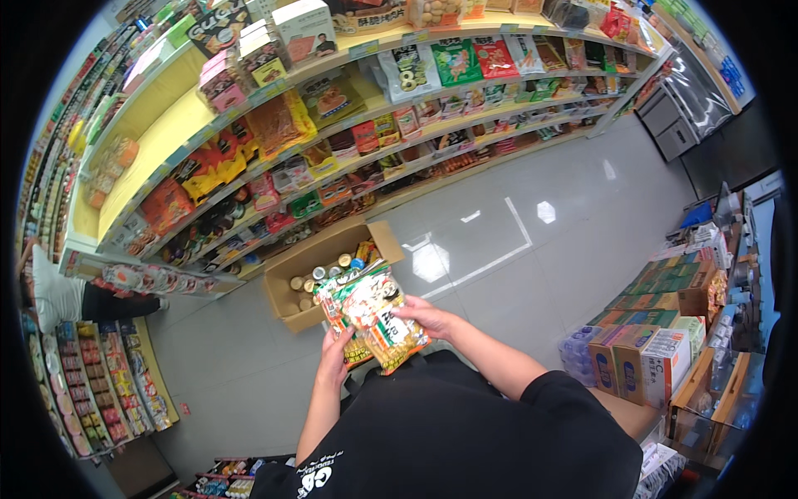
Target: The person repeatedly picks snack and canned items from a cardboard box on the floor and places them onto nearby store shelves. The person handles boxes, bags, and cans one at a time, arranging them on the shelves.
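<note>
Two or more plastic snack packets (380,312), printed in green, white and orange, lie overlapped in front of my body. My left hand (336,352) grips their lower left edge. On the right side, my right hand (427,317) grips the front packet with the thumb on top. Just beyond the packets an open cardboard box (280,299) stands on the floor, holding several cans or jars with round lids (319,273) and some orange packets (368,251). The packets partly cover the near side of the box.
A curved snack shelf (299,146) with several tiers runs across the far side. Another person (59,290) is at the far left, near a shelf of packets (112,380). Stacked cartons (642,362) and wrapped bottles (576,354) stand at right. White tape marks the tiled floor (499,268).
</note>
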The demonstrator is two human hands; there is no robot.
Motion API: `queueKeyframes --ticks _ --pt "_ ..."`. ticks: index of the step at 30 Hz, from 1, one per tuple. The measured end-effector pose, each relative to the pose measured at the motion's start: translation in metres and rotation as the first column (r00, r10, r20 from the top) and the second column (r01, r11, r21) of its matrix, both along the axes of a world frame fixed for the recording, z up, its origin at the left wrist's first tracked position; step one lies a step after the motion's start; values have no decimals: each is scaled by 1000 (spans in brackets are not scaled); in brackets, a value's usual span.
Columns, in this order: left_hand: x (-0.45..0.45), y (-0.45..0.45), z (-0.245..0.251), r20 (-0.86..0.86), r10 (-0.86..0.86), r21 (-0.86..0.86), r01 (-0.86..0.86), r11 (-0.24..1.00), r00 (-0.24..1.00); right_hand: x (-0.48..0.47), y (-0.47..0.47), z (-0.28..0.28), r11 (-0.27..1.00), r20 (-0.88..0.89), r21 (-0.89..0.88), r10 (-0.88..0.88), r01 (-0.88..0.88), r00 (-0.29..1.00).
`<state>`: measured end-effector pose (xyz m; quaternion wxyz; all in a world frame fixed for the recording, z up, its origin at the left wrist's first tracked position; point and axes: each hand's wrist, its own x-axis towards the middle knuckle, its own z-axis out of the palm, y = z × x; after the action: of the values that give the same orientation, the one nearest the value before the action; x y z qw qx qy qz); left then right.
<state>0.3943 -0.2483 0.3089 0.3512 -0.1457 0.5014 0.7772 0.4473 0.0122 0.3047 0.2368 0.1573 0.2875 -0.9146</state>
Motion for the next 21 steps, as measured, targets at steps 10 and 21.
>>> queueKeyframes --ticks 10,21 --pt "5 -26 6 37 232 92 -235 968 972 13 8 -17 978 158 -129 -146 167 977" --pt "16 -51 21 -135 306 204 -276 939 942 25 25 -45 928 122 97 -371 361 921"
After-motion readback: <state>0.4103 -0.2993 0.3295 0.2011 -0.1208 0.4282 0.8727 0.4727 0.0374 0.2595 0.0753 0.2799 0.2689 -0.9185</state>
